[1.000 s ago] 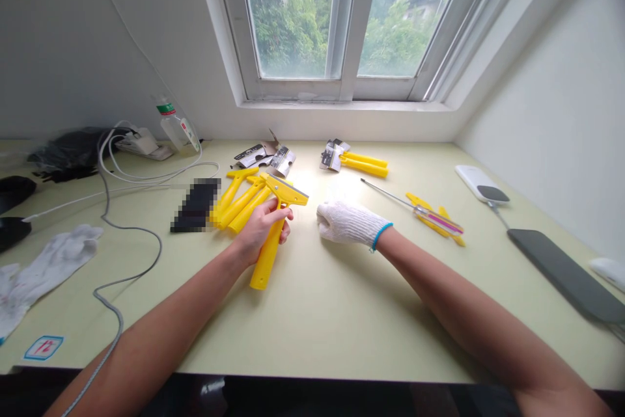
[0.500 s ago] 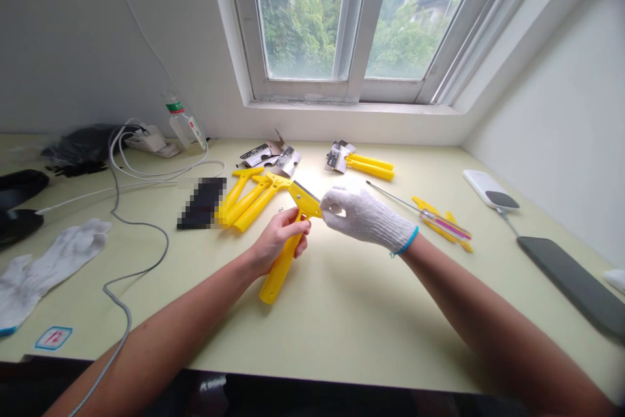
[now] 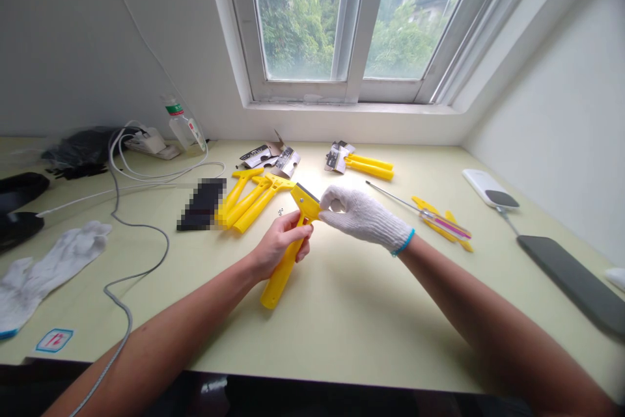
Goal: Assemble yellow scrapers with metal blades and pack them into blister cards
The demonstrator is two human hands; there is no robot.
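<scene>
My bare left hand is wrapped round the upper handle of a yellow scraper, which is tilted with its head up and its handle end toward me. A dark strip runs along the head's top edge and a screw shows on its face. On my right hand is a white knit glove with a blue cuff; its thumb and forefinger are closed at the right end of the scraper's head. Small metal bits, perhaps screws, lie behind my left hand. More yellow scraper handles lie at the left.
Cardboard packaging and two packaged yellow handles lie near the window. Right of my glove are a screwdriver and yellow parts. A grey cable crosses the left side, near a loose glove and a bottle.
The scraper's head has turned slightly and shifted a little to the right, with its handle end a bit lower. My right hand stays at the head's end, its wrist slightly further left.
</scene>
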